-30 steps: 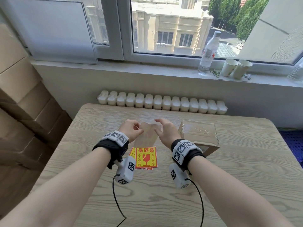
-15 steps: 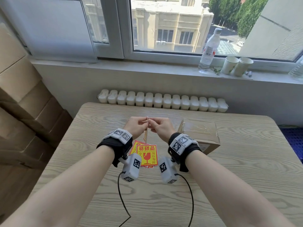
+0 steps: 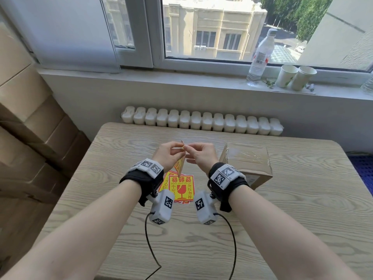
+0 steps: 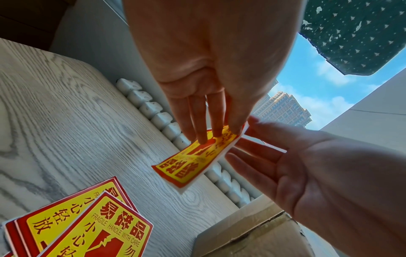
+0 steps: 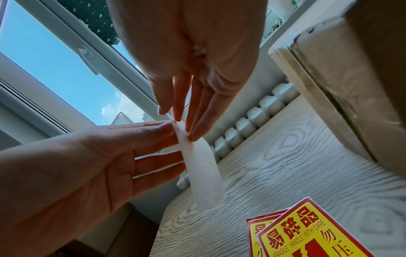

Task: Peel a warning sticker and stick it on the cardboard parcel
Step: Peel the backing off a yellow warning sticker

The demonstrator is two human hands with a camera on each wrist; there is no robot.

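Note:
A yellow-and-red warning sticker (image 3: pixel 180 165) hangs edge-on above the table, held by its top corner. In the left wrist view my left hand (image 4: pixel 216 134) pinches the sticker (image 4: pixel 193 160), fingertips on its printed face. In the right wrist view my right hand (image 5: pixel 173 118) pinches the same corner from the white backing (image 5: pixel 202 167) side. From the head view, the left hand (image 3: pixel 177 147) and right hand (image 3: pixel 188 147) meet thumb to thumb. The taped cardboard parcel (image 3: pixel 247 160) sits on the table to the right of my right hand.
A stack of the same stickers (image 3: pixel 181 188) lies on the wooden table (image 3: pixel 282 229) under my wrists. A white radiator (image 3: pixel 201 122) runs behind the far edge. A bottle (image 3: pixel 260 57) and two paper cups (image 3: pixel 294 76) stand on the sill. Cardboard boxes (image 3: pixel 30 128) are piled at the left.
My hands have come together at the sticker's top corner and risen a little. The sticker has turned from facing me flat to hanging edge-on.

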